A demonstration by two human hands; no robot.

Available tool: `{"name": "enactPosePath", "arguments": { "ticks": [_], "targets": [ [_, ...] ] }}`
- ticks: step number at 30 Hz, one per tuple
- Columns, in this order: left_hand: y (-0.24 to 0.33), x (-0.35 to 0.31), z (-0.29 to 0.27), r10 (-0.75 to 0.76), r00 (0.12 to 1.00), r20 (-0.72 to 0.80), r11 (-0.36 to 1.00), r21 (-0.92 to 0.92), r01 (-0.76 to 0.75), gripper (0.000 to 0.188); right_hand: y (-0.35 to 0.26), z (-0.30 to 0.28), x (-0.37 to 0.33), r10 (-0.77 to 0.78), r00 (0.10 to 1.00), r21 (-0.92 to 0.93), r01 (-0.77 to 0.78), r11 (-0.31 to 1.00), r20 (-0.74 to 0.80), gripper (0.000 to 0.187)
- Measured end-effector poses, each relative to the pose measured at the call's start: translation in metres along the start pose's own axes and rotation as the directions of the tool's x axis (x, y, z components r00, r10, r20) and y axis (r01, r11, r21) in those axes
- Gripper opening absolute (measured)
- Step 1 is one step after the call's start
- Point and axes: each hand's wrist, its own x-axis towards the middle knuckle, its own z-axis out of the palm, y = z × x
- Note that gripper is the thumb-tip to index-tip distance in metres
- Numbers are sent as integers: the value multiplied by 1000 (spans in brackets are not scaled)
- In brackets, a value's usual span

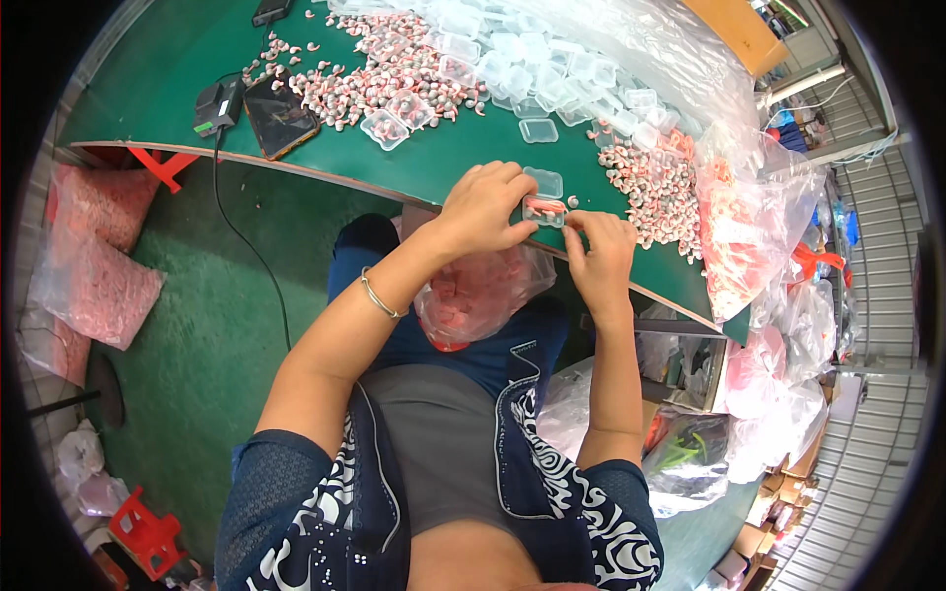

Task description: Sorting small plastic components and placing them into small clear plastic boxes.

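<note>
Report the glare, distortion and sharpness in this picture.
Head view: fisheye distortion bows the front edge of the green table and leaves black corners; head view: glare whitens the clear plastic sheeting; head view: the small clear plastic box by the bare left hand and bare right hand lacks fine detail.

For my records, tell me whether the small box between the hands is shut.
No: the clear lid of the box lies open beyond it, leaving the pink pieces inside uncovered.
</note>
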Motion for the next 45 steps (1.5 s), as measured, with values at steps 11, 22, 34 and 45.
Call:
{"name": "enactPosePath", "arguments": {
  "ticks": [11,22,34,45],
  "targets": [
    [-1,-1,1,-2,1000,-22,1000,-2,2,39,-15,20,11,38,998,35,-40,999,54,11],
    [-2,-1,1,5,1000,-11,1000,-18,-5,40,-9,27,-3,38,999,119,-39,992,12,17],
    [5,-5,-2,166,986,1,985,41,-165,34,-4,28,-7,-16,999,188,22,982,-30,20],
    [4,-7,-5,235,972,-6,968,94,-233,24,10,18,-11,124,985,170,-103,980,-118,21]
  ]
}}
